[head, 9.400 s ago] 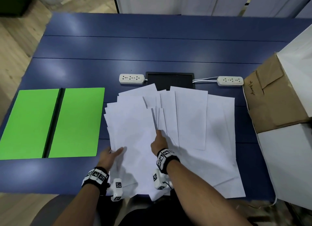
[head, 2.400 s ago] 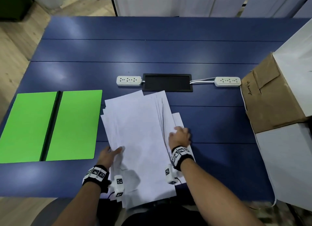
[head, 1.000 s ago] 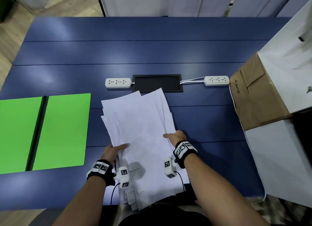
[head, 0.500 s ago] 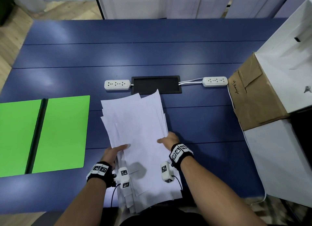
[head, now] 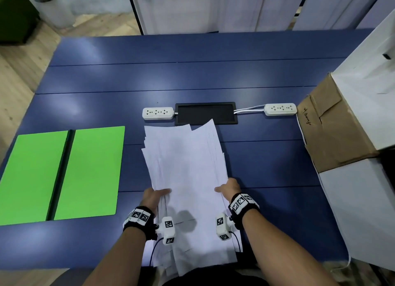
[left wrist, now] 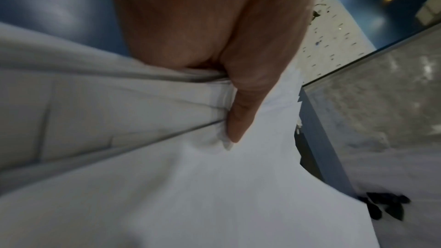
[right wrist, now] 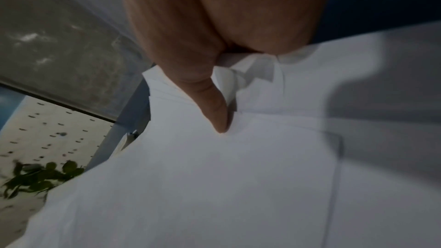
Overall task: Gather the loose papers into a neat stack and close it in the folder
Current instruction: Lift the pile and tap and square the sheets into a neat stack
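Our left hand [head: 154, 198] and right hand [head: 229, 187] each pinch a side of the uneven papers [head: 188, 170] at frame centre; the open folder [head: 59, 174] lies left.

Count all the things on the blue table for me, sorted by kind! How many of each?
Green folder, lying open: 1
Pile of white papers, gripped by the left hand and right hand: 1 (sheets too overlapped to count)
White power strips: 2
Black cable hatch: 1
Cardboard boxes: brown, white: 2
Total: 7
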A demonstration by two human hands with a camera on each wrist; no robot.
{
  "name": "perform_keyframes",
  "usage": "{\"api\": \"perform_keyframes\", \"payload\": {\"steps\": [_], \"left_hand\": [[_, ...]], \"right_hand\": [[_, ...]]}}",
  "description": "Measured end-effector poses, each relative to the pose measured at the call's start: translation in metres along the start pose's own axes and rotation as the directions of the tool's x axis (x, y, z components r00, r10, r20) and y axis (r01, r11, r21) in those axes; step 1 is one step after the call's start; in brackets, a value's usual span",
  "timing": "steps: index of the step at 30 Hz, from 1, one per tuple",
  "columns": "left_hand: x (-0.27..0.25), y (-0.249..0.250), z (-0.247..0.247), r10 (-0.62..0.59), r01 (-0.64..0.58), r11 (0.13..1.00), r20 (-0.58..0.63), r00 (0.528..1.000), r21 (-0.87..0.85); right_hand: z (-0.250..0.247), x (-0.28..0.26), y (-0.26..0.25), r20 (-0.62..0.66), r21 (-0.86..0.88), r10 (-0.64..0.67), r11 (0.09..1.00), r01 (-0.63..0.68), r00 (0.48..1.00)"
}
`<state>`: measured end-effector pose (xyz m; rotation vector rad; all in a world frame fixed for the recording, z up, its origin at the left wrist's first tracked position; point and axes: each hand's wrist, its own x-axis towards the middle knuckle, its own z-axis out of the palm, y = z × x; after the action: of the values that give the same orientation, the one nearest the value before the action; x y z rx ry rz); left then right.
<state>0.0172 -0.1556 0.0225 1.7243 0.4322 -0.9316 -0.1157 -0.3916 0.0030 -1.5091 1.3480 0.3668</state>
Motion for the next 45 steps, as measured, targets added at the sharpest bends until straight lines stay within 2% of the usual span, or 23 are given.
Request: {"api": "perform_keyframes", "payload": {"steps": [3,6,10,13,16,23,28,33,37,40,45], "left_hand": [[-0.008,0.016,0.006,0.105,-0.105,0.994,0.013,0.994,0.000],[-0.027,0.049,0.016,0.256,-0.257,0.965,-0.019,0.966,-0.054],[-0.055,0.096,0.024,0.479,-0.484,0.861,-0.072,0.875,-0.158],[-0.069,0.118,0.027,0.593,-0.591,0.772,-0.070,0.802,-0.233],[-0.071,0.124,0.030,0.636,-0.621,0.732,-0.047,0.770,-0.280],[-0.057,0.109,0.027,0.599,-0.565,0.783,0.069,0.798,-0.259],[-0.055,0.106,0.026,0.598,-0.557,0.793,0.136,0.790,-0.247],[-0.055,0.100,0.022,0.587,-0.558,0.806,0.142,0.797,-0.199],[-0.057,0.097,0.021,0.553,-0.523,0.832,0.205,0.808,-0.185],[-0.053,0.094,0.013,0.548,-0.521,0.837,0.231,0.804,-0.168],[-0.064,0.098,0.014,0.565,-0.546,0.824,0.289,0.773,-0.153]], "right_hand": [[-0.008,-0.004,-0.009,-0.051,0.087,-0.117,0.989,0.122,0.992],[-0.028,-0.020,-0.033,-0.136,0.173,-0.272,0.940,0.294,0.953],[-0.060,-0.055,-0.068,-0.269,0.376,-0.452,0.764,0.525,0.851],[-0.077,-0.072,-0.079,-0.310,0.546,-0.486,0.613,0.571,0.817],[-0.085,-0.072,-0.078,-0.330,0.610,-0.510,0.527,0.592,0.794],[-0.089,-0.055,-0.063,-0.264,0.629,-0.511,0.552,0.547,0.818],[-0.092,-0.050,-0.057,-0.188,0.629,-0.544,0.573,0.525,0.818],[-0.092,-0.042,-0.050,-0.118,0.585,-0.575,0.619,0.524,0.810],[-0.095,-0.043,-0.052,-0.073,0.557,-0.579,0.651,0.515,0.812],[-0.104,-0.043,-0.055,-0.086,0.532,-0.600,0.647,0.546,0.795],[-0.115,-0.046,-0.061,-0.076,0.454,-0.674,0.632,0.628,0.734]]}}
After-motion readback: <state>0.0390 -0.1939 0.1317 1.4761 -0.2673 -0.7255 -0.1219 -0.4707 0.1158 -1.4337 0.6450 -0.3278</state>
